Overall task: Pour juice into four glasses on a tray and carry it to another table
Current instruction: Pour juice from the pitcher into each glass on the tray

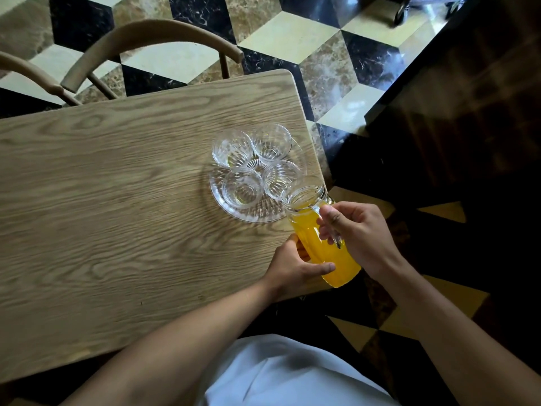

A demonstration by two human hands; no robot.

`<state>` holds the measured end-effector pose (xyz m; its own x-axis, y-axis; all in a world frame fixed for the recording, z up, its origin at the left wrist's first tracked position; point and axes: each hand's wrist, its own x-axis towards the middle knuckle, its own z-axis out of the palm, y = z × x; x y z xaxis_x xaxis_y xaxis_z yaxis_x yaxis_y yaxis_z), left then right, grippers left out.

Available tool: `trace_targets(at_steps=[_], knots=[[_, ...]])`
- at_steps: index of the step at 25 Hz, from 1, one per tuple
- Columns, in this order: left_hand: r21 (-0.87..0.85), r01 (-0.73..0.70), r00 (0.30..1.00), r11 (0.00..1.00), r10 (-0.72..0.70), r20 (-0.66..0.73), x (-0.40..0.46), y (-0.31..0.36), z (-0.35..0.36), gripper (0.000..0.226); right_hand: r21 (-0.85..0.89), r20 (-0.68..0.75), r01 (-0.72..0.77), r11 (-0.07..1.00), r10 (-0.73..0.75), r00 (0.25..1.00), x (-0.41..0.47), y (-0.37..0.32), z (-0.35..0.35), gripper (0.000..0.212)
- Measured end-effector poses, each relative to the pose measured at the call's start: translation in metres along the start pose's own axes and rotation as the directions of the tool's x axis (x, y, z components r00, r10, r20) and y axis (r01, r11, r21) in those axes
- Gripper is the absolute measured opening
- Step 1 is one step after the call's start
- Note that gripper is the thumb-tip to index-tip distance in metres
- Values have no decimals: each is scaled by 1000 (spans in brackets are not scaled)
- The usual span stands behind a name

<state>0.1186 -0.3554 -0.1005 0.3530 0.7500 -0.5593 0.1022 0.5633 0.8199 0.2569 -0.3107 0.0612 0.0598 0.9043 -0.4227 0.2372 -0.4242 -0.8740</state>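
Note:
A clear glass jug of orange juice (322, 247) is tilted, its open mouth leaning toward the round glass tray (234, 210) near the right end of the wooden table (117, 186). Several clear ribbed glasses stand on the tray: the back left glass (232, 148), the back right glass (271, 145), the front left glass (242, 189) and the front right glass (281, 178), all without juice. My right hand (360, 230) grips the jug's handle. My left hand (292, 268) supports the jug's lower body from the left. The jug's mouth hangs just over the front right glass.
Two wooden chairs (152, 33) stand behind the table's far edge. The floor (292, 39) has black, cream and brown cube-pattern tiles. A dark wooden cabinet (468, 112) fills the right side. The tray sits close to the table's right edge.

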Motion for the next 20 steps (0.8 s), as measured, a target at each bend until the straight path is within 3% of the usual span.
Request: trace_targets(at_steps=[20], knots=[[-221, 116, 993, 968, -109, 44, 0, 0, 6, 79, -156, -49, -69, 985, 62, 997, 17, -7, 8, 34]])
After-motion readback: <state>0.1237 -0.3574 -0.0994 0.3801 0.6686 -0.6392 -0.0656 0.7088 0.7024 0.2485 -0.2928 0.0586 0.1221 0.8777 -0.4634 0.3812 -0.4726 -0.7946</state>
